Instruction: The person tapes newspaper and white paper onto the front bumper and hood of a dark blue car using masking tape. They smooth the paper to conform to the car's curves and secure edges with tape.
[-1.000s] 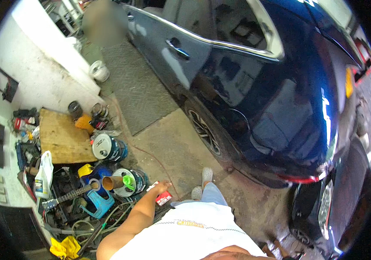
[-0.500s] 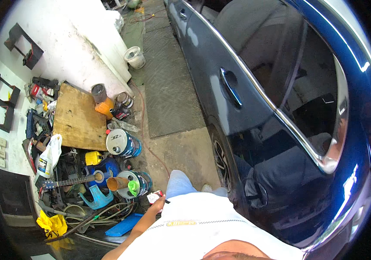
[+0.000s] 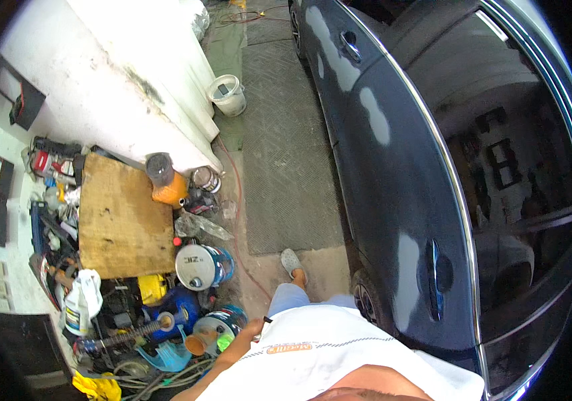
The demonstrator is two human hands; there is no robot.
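My left hand hangs low beside my hip, at the edge of my white shirt. Its fingers look curled; what they hold is hidden. A small black piece shows right beside the hand; I cannot tell what it belongs to. Nearest on that side are an orange-brown cup and a bright green piece on a blue pail. My right hand is out of view. To my right stands a dark blue car, its door marked with pale grey patches.
A walkway with a ribbed mat runs ahead between wall and car. A red hose lies along it, past a white bucket. At left are a wooden board, another pail, an orange container and piled parts.
I have moved forward along the car, one foot now ahead on the floor. A red-and-white item seen in my left hand earlier no longer shows.
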